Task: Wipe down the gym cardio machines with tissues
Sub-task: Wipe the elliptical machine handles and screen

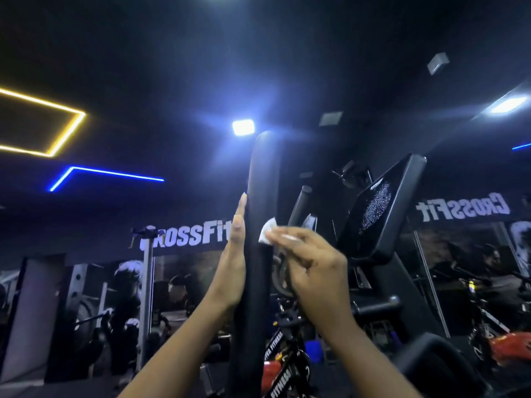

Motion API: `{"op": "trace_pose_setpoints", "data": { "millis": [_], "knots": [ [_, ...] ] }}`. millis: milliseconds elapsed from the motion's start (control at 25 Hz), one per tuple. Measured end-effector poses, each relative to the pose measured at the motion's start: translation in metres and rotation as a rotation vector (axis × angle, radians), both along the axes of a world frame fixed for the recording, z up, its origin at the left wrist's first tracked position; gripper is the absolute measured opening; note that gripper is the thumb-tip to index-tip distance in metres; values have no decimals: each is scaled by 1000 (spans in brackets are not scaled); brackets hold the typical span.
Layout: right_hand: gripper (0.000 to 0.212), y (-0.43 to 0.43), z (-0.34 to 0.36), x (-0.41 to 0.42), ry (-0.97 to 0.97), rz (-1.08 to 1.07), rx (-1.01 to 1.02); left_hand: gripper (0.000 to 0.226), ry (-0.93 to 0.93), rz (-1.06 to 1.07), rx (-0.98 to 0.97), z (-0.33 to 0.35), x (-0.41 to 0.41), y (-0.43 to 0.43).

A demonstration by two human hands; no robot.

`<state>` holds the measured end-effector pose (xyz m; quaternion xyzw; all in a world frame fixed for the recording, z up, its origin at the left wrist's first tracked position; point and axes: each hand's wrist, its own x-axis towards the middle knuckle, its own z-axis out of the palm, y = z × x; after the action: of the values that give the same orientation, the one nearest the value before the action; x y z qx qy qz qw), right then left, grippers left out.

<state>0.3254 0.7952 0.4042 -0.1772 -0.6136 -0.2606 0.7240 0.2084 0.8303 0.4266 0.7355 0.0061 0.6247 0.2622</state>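
A tall black handlebar (263,173) of a cardio machine rises upright in the middle of the head view. My left hand (234,254) lies flat against its left side, fingers straight and pointing up. My right hand (313,262) comes in from the right and pinches a small white tissue (267,229) against the handlebar's right side. The machine's black console (379,208) tilts up to the right, its screen dusty and speckled. A second, shorter handlebar (300,205) stands between the tall bar and the console.
Red and black spin bikes (283,366) stand behind and below the handlebar, another at the far right (505,344). A grey rack post (147,282) stands at the left before a CrossFit wall mural (186,235). Bright ceiling lights (243,127) glare above.
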Motion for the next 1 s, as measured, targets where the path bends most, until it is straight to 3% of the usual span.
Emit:
{"op": "trace_pose_setpoints", "data": {
  "millis": [80,200,640,880,1000],
  "knots": [
    [31,-5,22,1,39,-36,-5,64,37,22,-18,-26,-6,1],
    [29,-6,32,-10,66,-81,7,83,61,131,52,-55,-13,1],
    [35,-7,-106,-37,42,-221,-84,67,-22,-57,7,-67,-8,5],
    [31,-14,-33,-29,199,-208,-69,72,-6,-34,25,-68,-8,11],
    [28,-10,-58,-44,193,-249,-56,66,-5,-64,25,-69,-9,9]
  ]
}}
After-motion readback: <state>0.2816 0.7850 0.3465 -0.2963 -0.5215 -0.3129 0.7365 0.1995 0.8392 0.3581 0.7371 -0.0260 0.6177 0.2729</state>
